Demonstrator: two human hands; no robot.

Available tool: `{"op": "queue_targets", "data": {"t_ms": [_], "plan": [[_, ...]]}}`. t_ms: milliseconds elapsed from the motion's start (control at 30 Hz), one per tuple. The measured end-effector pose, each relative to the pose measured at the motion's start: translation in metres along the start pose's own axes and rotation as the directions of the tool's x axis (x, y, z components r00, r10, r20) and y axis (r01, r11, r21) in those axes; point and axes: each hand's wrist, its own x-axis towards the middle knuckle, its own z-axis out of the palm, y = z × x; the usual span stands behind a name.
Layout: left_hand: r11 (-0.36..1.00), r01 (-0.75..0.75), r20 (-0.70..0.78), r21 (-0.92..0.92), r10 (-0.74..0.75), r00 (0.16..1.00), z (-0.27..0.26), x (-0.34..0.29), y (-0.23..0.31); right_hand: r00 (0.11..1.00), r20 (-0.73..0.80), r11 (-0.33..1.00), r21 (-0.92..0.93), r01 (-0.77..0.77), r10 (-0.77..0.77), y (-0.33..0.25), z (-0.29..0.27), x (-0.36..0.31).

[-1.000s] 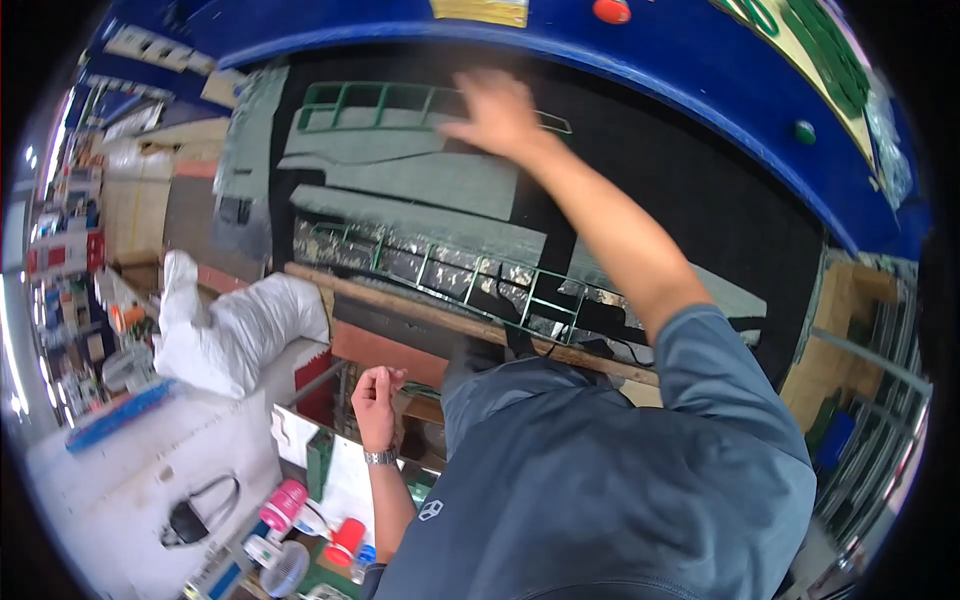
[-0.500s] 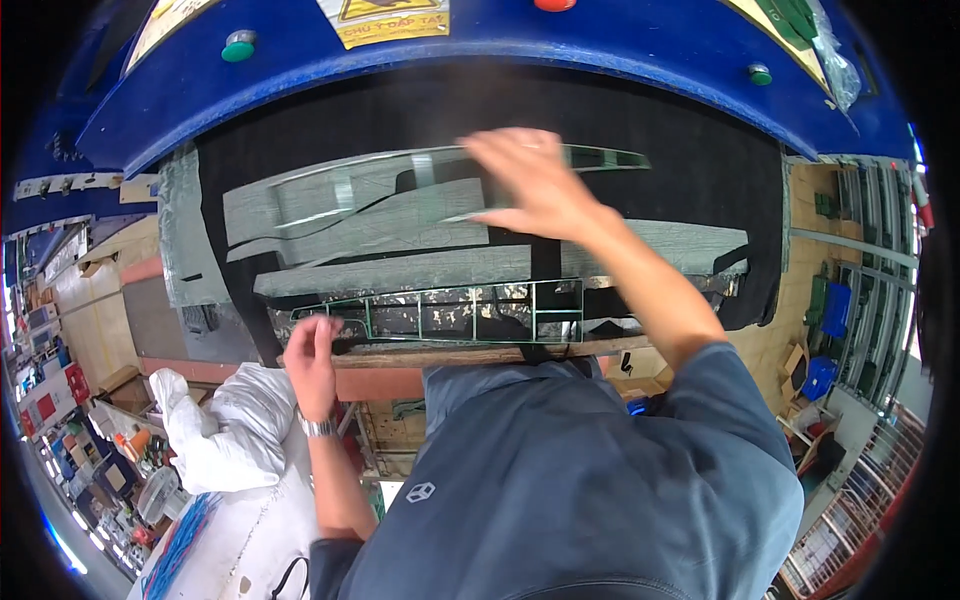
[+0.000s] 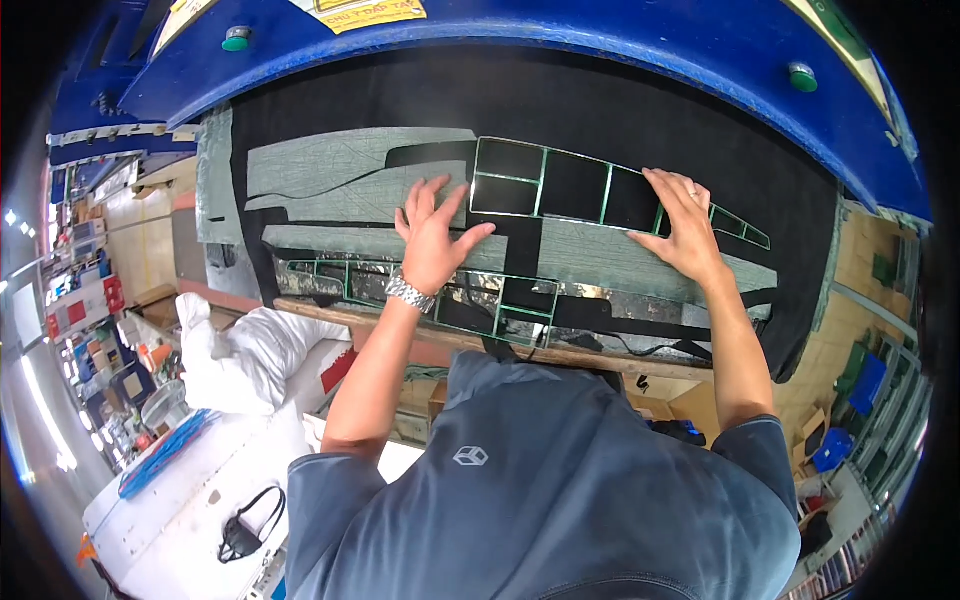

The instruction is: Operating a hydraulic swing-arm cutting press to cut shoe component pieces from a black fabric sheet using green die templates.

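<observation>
A narrow, tapering cutting die [image 3: 607,192] with thin green-edged metal walls and several cells lies on black sheet material, its wide end to the left. My right hand [image 3: 690,228] spans its narrower part, fingertips at the far edge and thumb at the near edge. Beside the wide end, my left hand [image 3: 432,240] is spread with nothing in it, over a grey-green board showing through a cut-out. A second similar die [image 3: 499,305] lies nearer my body, partly hidden by my left wrist.
Black sheet [image 3: 640,110] covers much of the work surface, with cut-outs exposing the scored board [image 3: 320,160]. A blue machine beam [image 3: 560,28] with green buttons crosses the far side. A wooden strip [image 3: 600,364] edges the near side. White cloth [image 3: 245,350] lies at left.
The long die has come to rest right of centre, with my right hand now across its narrower part. My left hand has moved from the near die up beside the long die's wide end.
</observation>
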Motion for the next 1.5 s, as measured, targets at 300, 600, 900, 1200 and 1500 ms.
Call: {"op": "queue_targets", "data": {"t_ms": [300,600,900,1200,1500], "plan": [[0.996,0.020,-0.199,0.083,-0.003,0.980,0.030,-0.008,-0.002,1.000,0.016,0.997,0.074,0.022,-0.023,0.004,0.009,0.004],[0.999,-0.004,-0.245,0.036,0.012,0.969,0.033,-0.014,-0.012,0.995,-0.095,0.989,-0.140,-0.040,0.027,0.010,-0.023,-0.024],[0.999,0.007,-0.317,-0.048,-0.022,0.948,0.042,-0.012,-0.013,0.809,-0.464,0.916,0.015,-0.401,0.361,0.120,-0.011,-0.120],[0.998,0.026,-0.358,-0.049,-0.042,0.933,0.038,-0.009,-0.006,0.777,-0.512,0.926,0.123,-0.356,0.367,0.124,-0.012,-0.117],[0.997,0.036,-0.296,-0.064,-0.054,0.954,0.041,-0.015,-0.019,0.709,-0.641,0.936,0.044,-0.348,0.294,0.138,0.002,-0.130]]}}
